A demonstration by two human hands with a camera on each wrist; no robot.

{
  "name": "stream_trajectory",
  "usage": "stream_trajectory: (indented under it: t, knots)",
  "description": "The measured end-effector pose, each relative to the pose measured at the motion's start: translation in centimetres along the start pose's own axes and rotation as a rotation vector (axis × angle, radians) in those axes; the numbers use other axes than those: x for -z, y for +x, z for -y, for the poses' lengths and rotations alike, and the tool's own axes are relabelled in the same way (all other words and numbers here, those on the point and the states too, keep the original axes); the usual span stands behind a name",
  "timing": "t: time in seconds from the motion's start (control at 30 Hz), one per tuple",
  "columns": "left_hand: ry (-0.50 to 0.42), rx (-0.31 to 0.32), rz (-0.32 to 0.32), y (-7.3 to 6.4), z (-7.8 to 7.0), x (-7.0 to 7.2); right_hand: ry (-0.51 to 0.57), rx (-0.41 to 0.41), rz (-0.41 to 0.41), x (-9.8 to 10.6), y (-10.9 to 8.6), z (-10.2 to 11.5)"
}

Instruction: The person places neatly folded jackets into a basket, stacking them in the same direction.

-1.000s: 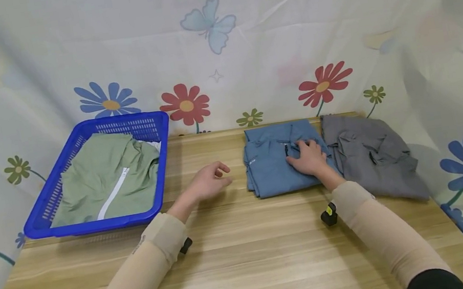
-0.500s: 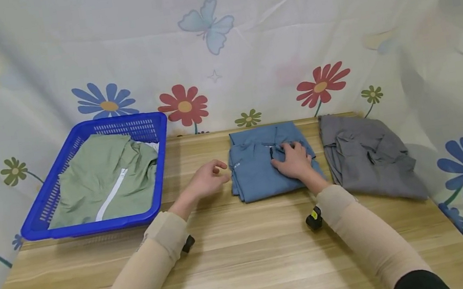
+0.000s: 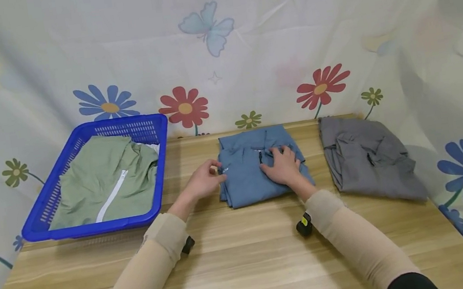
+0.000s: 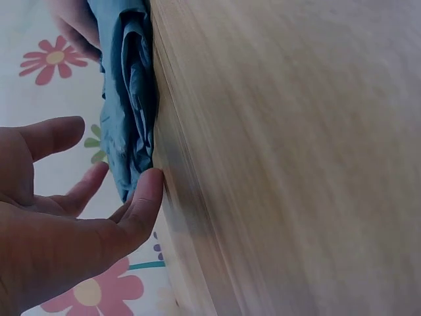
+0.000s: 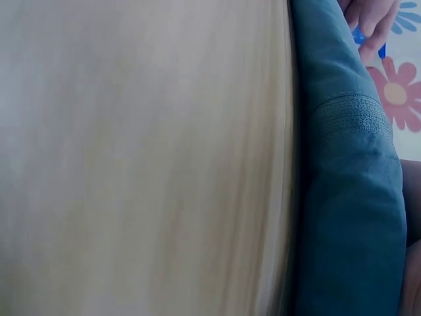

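Loosely bent, ungrasping fingers of the right hand point(image 3: 282, 166) rest atop a folded blue garment point(image 3: 246, 184), seemingly steadying it, as the left hand point(image 3: 202, 181), unclenched, meets its edge.

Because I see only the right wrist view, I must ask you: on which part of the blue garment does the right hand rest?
Observer: The right hand rests on top of the blue garment, on its right half.
Operator: Thank you. What lies to the right of this garment?
Observer: A grey garment, apart from it.
Operator: And at the far left of the table, what is there?
Observer: A basket with a green garment inside.
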State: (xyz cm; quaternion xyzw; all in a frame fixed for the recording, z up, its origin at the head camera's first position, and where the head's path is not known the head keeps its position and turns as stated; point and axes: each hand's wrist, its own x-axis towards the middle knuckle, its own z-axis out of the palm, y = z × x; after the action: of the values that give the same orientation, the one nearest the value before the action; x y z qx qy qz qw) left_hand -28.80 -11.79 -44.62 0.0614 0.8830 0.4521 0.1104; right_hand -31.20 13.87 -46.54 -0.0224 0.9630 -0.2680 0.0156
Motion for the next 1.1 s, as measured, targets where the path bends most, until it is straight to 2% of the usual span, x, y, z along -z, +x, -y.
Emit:
stream_trajectory:
  t: [0.37,0.5,0.63,0.73,0.83,0.9,1.0,1.1]
  knots:
    - [-0.014,0.03,-0.019,0.0,0.4,0.1,0.04,0.017,0.02,-0.9,-0.4,1.4]
    - [-0.03,0.034,-0.027,-0.3,0.3,0.3,0.1,0.033,0.016,-0.5,-0.7,1.6]
    - [-0.049,0.046,-0.043,-0.3,0.3,0.3,0.189,0.062,-0.025,0.4,-0.9,1.2]
    - [-0.081,0.055,-0.07,-0.4,0.3,0.2,0.227,0.097,-0.094,1.0,-1.0,0.7]
    - [-0.115,0.06,-0.089,-0.5,0.4,0.0,0.209,0.102,-0.162,1.5,-1.0,0.0]
    - [-0.124,0.064,-0.086,-0.5,0.3,-0.1,0.186,0.074,-0.18,1.9,-0.9,-0.5]
    - [-0.129,0.058,-0.073,-0.5,0.0,-0.1,0.142,0.018,-0.126,2.5,-0.6,-1.1]
    - [-0.133,0.052,-0.063,-0.6,-0.4,-0.2,0.102,-0.019,-0.009,3.1,-0.5,-1.5]
